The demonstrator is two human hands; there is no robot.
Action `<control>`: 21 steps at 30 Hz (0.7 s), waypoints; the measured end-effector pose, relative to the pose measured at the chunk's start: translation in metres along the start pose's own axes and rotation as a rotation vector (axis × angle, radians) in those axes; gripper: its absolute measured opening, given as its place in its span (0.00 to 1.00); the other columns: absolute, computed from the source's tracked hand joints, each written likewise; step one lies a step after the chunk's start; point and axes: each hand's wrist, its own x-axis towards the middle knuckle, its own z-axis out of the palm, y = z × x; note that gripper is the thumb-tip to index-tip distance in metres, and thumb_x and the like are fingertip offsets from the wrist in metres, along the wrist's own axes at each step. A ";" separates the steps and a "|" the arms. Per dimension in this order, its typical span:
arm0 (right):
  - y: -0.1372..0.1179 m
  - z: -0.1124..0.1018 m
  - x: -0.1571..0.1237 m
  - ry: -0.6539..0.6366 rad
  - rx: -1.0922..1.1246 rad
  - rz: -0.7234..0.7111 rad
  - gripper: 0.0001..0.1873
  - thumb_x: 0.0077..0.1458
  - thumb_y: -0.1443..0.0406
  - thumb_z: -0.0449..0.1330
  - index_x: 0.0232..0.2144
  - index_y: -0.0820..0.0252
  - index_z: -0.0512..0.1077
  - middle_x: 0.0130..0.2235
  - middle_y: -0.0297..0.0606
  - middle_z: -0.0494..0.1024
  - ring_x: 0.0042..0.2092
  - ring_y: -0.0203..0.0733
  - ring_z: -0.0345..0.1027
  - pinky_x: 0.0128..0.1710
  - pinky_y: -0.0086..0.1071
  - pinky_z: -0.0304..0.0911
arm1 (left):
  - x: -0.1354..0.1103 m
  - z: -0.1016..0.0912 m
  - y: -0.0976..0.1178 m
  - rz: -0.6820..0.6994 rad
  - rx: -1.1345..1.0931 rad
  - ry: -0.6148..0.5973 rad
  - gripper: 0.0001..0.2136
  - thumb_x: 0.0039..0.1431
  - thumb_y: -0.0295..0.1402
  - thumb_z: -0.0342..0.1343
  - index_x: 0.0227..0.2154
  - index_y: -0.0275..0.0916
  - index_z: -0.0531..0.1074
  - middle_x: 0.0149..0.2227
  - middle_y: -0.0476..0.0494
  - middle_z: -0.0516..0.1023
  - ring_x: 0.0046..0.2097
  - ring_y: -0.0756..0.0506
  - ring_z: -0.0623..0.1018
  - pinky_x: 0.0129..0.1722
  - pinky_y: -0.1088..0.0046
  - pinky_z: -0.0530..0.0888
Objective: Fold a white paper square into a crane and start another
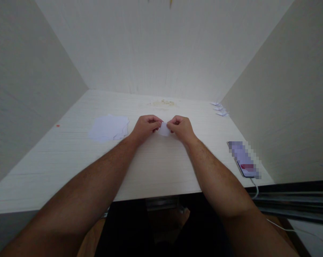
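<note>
A small white piece of paper (164,130) is pinched between my two hands, above the middle of the white table. My left hand (148,125) has its thumb and fingers closed on the paper's left edge. On the opposite edge, the fingers of my right hand (180,127) are pressed together in a pinch. Left of my left hand lies a loose pile of white paper sheets (109,127). Several small folded white paper pieces (219,109) rest at the far right, by the wall.
A phone (242,159) with a white cable (255,189) lies near the table's right front. Pale walls enclose the table (156,178) at the back and both sides. Yellowish marks (163,103) show near the back wall, and a small red spot (58,125) at left.
</note>
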 end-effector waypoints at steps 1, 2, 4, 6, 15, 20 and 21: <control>0.000 0.000 0.000 -0.002 -0.005 0.000 0.05 0.43 0.64 0.62 0.22 0.60 0.71 0.21 0.31 0.72 0.24 0.33 0.64 0.23 0.28 0.56 | -0.001 0.000 0.001 -0.002 0.008 -0.005 0.07 0.44 0.34 0.64 0.27 0.35 0.78 0.19 0.51 0.72 0.22 0.53 0.67 0.23 0.76 0.61; -0.001 0.000 0.000 -0.003 -0.009 0.000 0.05 0.43 0.64 0.62 0.21 0.60 0.71 0.21 0.31 0.72 0.24 0.33 0.64 0.23 0.28 0.56 | -0.001 0.000 0.001 -0.002 0.015 -0.010 0.07 0.45 0.34 0.64 0.27 0.36 0.78 0.19 0.51 0.72 0.22 0.53 0.67 0.23 0.76 0.61; -0.001 0.000 -0.001 -0.003 -0.019 0.001 0.05 0.43 0.64 0.62 0.21 0.59 0.71 0.21 0.31 0.72 0.24 0.33 0.64 0.23 0.28 0.55 | -0.002 0.000 0.002 0.000 0.024 -0.017 0.07 0.45 0.34 0.64 0.27 0.35 0.78 0.19 0.50 0.72 0.22 0.53 0.67 0.23 0.76 0.61; -0.002 0.000 -0.001 -0.004 -0.025 0.003 0.05 0.43 0.64 0.62 0.21 0.59 0.71 0.21 0.32 0.72 0.24 0.33 0.64 0.23 0.28 0.56 | -0.002 0.000 0.002 0.004 0.031 -0.019 0.07 0.45 0.34 0.64 0.27 0.36 0.78 0.19 0.50 0.72 0.22 0.53 0.67 0.23 0.76 0.61; 0.002 0.000 0.000 0.000 -0.038 -0.023 0.05 0.43 0.64 0.61 0.21 0.59 0.71 0.22 0.32 0.73 0.25 0.34 0.64 0.24 0.29 0.57 | -0.003 0.003 0.005 -0.008 0.076 -0.013 0.06 0.46 0.33 0.64 0.27 0.36 0.77 0.19 0.51 0.71 0.22 0.53 0.66 0.22 0.76 0.60; 0.000 0.000 0.000 0.001 -0.046 -0.032 0.04 0.43 0.65 0.61 0.21 0.59 0.71 0.22 0.32 0.73 0.25 0.34 0.64 0.24 0.29 0.56 | -0.004 0.002 0.008 -0.011 0.094 -0.019 0.06 0.46 0.33 0.63 0.27 0.35 0.77 0.19 0.52 0.71 0.21 0.54 0.65 0.22 0.76 0.60; 0.000 0.000 0.000 0.003 -0.049 -0.034 0.04 0.43 0.65 0.61 0.21 0.59 0.70 0.22 0.32 0.72 0.25 0.34 0.63 0.24 0.28 0.55 | -0.003 0.002 0.008 -0.013 0.094 -0.020 0.06 0.46 0.33 0.63 0.27 0.35 0.78 0.19 0.52 0.71 0.21 0.54 0.65 0.23 0.76 0.60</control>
